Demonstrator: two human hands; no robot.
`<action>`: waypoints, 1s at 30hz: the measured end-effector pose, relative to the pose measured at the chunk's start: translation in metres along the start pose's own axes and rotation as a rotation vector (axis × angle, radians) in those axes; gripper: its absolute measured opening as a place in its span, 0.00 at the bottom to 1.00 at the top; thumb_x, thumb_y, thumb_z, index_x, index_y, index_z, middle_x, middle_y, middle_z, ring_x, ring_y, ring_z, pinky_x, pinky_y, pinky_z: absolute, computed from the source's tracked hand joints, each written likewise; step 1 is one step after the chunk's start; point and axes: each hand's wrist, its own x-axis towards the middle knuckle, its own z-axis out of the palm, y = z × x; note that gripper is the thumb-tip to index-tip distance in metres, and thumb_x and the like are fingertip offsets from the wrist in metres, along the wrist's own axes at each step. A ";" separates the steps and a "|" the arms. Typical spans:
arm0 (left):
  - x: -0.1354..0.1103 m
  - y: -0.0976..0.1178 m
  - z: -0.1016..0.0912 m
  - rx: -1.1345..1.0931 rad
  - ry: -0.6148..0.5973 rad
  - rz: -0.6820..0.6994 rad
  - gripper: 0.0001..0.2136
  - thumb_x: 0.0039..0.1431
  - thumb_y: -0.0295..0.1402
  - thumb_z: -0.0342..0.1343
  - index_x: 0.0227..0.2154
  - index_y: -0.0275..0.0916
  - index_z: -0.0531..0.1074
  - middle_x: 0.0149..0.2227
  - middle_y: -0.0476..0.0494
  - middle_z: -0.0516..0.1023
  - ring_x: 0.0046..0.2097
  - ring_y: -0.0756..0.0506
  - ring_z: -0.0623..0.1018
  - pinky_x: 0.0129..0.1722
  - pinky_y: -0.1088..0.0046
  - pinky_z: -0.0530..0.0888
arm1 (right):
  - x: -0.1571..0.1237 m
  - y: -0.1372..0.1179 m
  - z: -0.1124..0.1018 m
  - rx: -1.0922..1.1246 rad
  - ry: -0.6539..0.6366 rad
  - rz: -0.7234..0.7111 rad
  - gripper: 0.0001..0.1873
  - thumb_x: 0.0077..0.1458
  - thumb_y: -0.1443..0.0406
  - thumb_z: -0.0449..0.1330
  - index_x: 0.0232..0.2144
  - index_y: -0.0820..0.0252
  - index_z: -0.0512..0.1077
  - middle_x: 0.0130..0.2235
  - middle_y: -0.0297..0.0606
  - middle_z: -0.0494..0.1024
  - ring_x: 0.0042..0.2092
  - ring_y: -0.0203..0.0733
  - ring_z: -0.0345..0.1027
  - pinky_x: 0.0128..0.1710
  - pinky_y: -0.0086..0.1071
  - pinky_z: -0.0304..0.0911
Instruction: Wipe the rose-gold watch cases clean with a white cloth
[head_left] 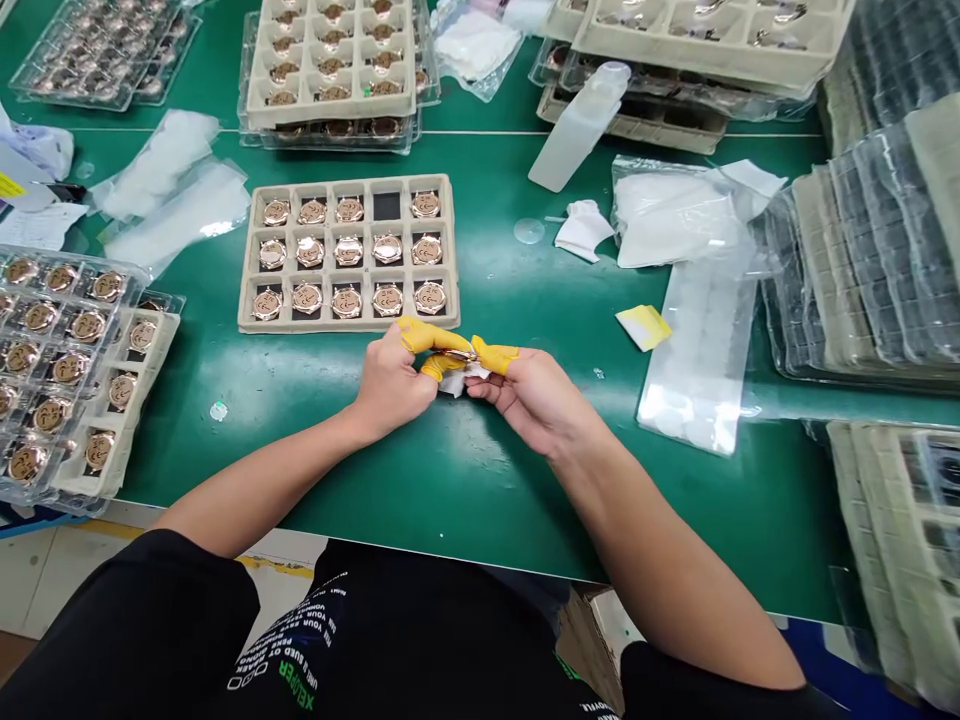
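Tray [349, 327] held fourteen watch cases [347, 302], one pocket [387, 206] unfilled.
Between tray and front edge of the table [487, 490], left hand [401, 380] and right hand [546, 398] pinched a metal piece [459, 353] in their fingers.

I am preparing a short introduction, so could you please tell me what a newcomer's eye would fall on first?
Probably the yellow finger covers on the left hand and right hand, which grip a small shiny piece mid-picture. Just beyond, a beige tray holds rows of rose-gold watch cases, one back-row compartment showing only its dark base. Stacked trays crowd the right edge.
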 end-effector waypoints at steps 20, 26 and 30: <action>0.199 -0.052 -0.076 0.048 -0.159 -0.238 0.14 0.39 0.20 0.70 0.32 0.41 0.82 0.29 0.42 0.78 0.39 0.40 0.77 0.48 0.55 0.72 | -0.008 -0.042 -0.038 -0.893 0.452 -0.914 0.14 0.59 0.52 0.63 0.32 0.53 0.82 0.35 0.37 0.84 0.39 0.46 0.76 0.41 0.40 0.68; 0.255 -0.074 -0.084 0.249 -0.326 -0.267 0.12 0.30 0.19 0.72 0.18 0.41 0.79 0.19 0.47 0.73 0.42 0.37 0.77 0.51 0.56 0.69 | -0.012 -0.049 -0.049 -0.800 0.539 -0.884 0.11 0.54 0.59 0.68 0.40 0.52 0.82 0.37 0.37 0.84 0.36 0.43 0.76 0.40 0.40 0.72; 0.260 -0.071 -0.089 0.353 -0.482 -0.370 0.15 0.29 0.23 0.77 0.23 0.39 0.80 0.21 0.48 0.75 0.42 0.41 0.74 0.54 0.58 0.67 | -0.004 -0.048 -0.056 -0.596 0.418 -0.780 0.12 0.50 0.62 0.71 0.39 0.53 0.81 0.38 0.38 0.84 0.36 0.43 0.78 0.39 0.40 0.74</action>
